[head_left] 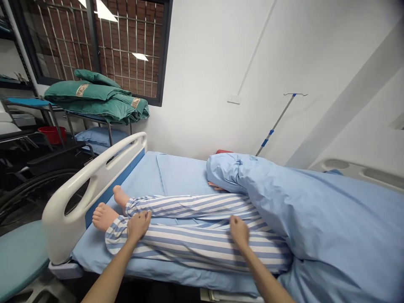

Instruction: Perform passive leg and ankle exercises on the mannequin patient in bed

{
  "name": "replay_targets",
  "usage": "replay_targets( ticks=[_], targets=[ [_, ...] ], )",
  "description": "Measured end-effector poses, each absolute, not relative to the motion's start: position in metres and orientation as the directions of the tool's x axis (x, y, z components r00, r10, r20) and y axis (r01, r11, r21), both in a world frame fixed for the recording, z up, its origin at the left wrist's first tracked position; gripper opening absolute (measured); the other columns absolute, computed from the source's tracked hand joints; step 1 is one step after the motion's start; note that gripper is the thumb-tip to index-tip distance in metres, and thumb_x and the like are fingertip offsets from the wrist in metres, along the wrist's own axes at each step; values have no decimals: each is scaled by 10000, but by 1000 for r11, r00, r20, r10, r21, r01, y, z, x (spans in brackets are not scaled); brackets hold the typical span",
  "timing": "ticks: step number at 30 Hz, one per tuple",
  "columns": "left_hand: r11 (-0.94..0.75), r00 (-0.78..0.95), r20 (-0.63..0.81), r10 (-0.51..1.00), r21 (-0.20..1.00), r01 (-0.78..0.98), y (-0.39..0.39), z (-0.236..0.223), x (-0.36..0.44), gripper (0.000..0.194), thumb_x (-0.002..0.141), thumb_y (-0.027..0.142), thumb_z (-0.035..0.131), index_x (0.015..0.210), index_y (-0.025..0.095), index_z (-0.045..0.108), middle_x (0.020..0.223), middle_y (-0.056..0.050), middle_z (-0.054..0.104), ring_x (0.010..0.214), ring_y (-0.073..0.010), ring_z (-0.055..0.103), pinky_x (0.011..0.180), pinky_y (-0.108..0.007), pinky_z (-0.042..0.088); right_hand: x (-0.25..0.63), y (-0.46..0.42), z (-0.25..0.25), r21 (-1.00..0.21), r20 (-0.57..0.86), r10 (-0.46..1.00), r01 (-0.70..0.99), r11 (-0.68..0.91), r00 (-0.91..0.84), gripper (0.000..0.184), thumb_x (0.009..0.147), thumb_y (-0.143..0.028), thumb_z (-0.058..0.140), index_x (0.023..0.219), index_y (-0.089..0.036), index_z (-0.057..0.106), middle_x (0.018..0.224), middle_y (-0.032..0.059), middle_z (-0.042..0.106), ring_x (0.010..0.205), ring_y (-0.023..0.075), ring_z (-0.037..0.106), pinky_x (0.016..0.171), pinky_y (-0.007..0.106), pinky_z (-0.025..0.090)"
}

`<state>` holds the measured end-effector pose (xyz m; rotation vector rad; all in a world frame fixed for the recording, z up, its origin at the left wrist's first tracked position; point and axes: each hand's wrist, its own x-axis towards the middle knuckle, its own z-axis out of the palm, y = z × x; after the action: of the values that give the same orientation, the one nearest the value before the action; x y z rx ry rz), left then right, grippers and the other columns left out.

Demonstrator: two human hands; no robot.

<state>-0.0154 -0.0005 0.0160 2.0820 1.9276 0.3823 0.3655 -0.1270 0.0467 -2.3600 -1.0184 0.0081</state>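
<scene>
A patient manikin in blue-and-white striped trousers (189, 237) lies along the bed, its bare feet (105, 215) towards the left end. My left hand (138, 226) is closed on the trouser leg just above the nearer ankle. My right hand (239, 230) is curled shut on the same trousers at the thigh; the cloth under its fingers is mostly hidden. A light blue quilt (303, 206), pushed up in folds, covers the upper body. Some fingertips of the manikin's hand (216, 186) show beneath the quilt's edge.
A white footboard (57, 210) rises at the left end of the bed sheet (183, 172). Beyond it are a wheelchair (41, 172), a red bucket (53, 134) and green folded bedding (97, 94). A drip pole (277, 122) stands by the wall. A pale green tabletop (22, 256) is at lower left.
</scene>
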Motion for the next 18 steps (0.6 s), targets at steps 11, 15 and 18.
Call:
replay_targets(
  ticks=[11,15,18],
  targets=[
    [-136,128,50,991,236,962,1,0,-26,391,902,232,277,1154,164,569,994,-126,658,917,-213,605,775,-312,432,42,-19,17,-799,331,866,600,45,376,407,875,-362,344,552,-186,519,528,14,576,498,125,454,511,245,256],
    [-105,88,78,993,262,959,0,-2,-25,425,918,307,244,1178,182,555,927,-116,670,865,-215,620,735,-309,440,49,-16,3,-861,301,873,503,76,383,412,868,-383,361,528,-183,481,500,2,536,493,122,425,507,236,270],
    [-103,73,104,992,314,944,0,-6,-25,412,912,319,265,1132,183,586,899,-118,675,844,-216,624,726,-309,437,53,-16,3,-868,294,873,491,73,390,428,874,-387,347,532,-181,501,519,17,562,504,129,449,513,237,282]
  ],
)
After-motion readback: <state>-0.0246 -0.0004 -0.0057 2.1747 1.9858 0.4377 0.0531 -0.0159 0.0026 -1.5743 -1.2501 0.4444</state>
